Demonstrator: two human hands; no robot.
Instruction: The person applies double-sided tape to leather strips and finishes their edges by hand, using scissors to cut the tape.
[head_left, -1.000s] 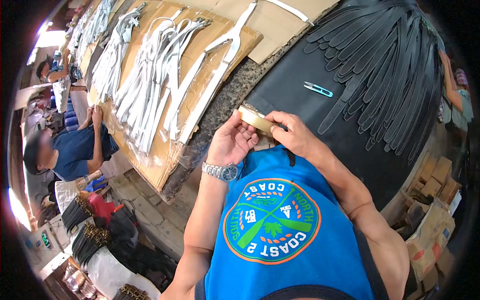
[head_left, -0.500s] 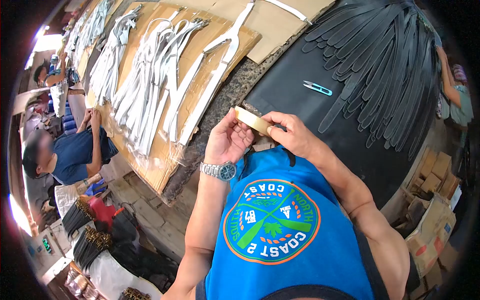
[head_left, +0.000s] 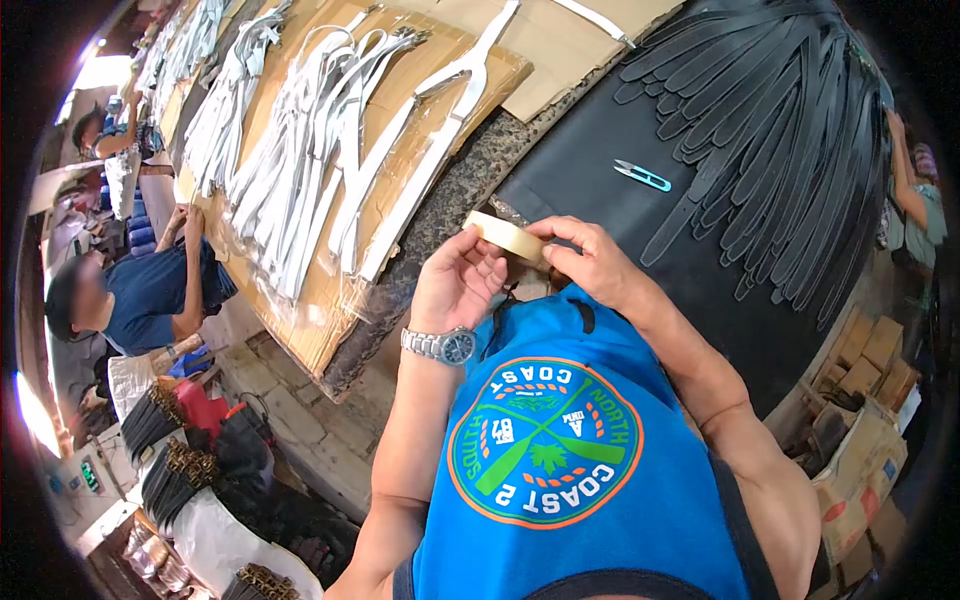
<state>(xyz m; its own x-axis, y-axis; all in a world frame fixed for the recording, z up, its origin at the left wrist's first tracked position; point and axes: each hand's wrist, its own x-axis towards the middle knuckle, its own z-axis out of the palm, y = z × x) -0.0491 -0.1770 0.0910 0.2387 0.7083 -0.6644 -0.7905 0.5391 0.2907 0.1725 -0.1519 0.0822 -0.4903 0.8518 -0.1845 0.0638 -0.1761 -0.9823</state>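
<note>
A roll of pale yellow tape (head_left: 508,236) is held between my two hands, above the near edge of the table. My left hand (head_left: 455,282), with a metal watch on the wrist, grips the roll's left end between thumb and fingers. On the right end, the thumb and fingertips of my right hand (head_left: 590,262) pinch the roll. Blue thread snips (head_left: 642,176) lie on the black sheet (head_left: 570,150) beyond my right hand. Many black straps (head_left: 780,150) fan out to the right of the snips.
White straps (head_left: 300,160) lie on plastic-covered cardboard (head_left: 390,110) at the left. A person in dark blue (head_left: 160,300) stands at its left side; others are farther off. Cardboard boxes (head_left: 860,470) are stacked at lower right, bundles of black straps (head_left: 155,425) at lower left.
The view has shifted slightly, so the snips and black straps appear a little farther right. Both hands still hold the roll, which has tilted slightly.
</note>
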